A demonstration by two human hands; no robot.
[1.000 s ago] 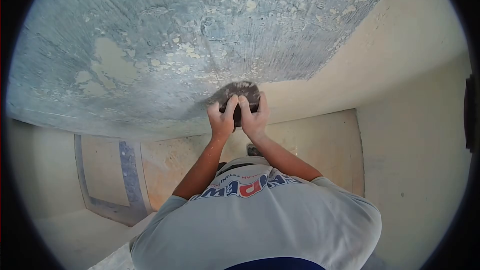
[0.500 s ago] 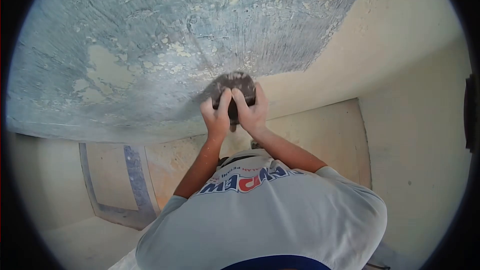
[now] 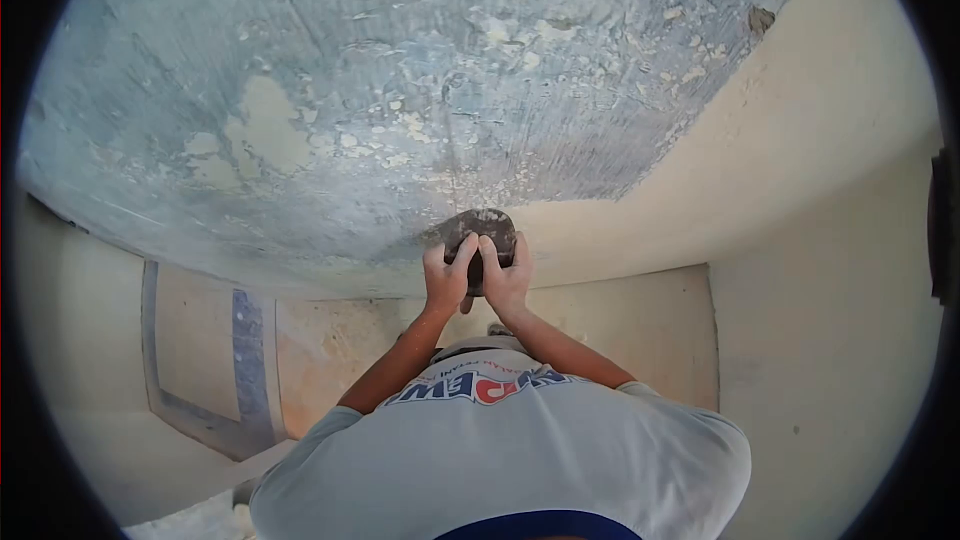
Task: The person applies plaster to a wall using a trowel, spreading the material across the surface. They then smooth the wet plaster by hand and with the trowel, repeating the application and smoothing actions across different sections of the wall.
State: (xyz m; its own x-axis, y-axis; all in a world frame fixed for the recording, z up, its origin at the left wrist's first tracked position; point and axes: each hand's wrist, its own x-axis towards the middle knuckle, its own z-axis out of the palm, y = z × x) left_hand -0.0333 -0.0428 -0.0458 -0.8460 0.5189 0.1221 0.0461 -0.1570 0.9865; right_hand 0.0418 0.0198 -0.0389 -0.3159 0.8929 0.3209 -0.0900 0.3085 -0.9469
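A dark, rounded block [image 3: 490, 223] dusted with pale powder rests against the lower part of the blue-grey wall [image 3: 400, 70]. My left hand [image 3: 448, 272] grips its left side, thumb up along the near face. On the right side, my right hand [image 3: 508, 270] holds the same block, and the two thumbs nearly meet at its middle. The other fingertips are mostly hidden behind the block. Patches of cream show through the rough blue-grey surface around and above it.
A smooth cream wall area [image 3: 780, 130] borders the blue-grey part on the right. The floor [image 3: 640, 320] shows beyond my shirt. At the lower left is a blue-edged panel [image 3: 195, 350]. A dark object [image 3: 939, 227] is at the far right edge.
Both hands and the block have moved down the wall, nearer to my body. The view has also shifted, and more of the cream area's upper edge shows.
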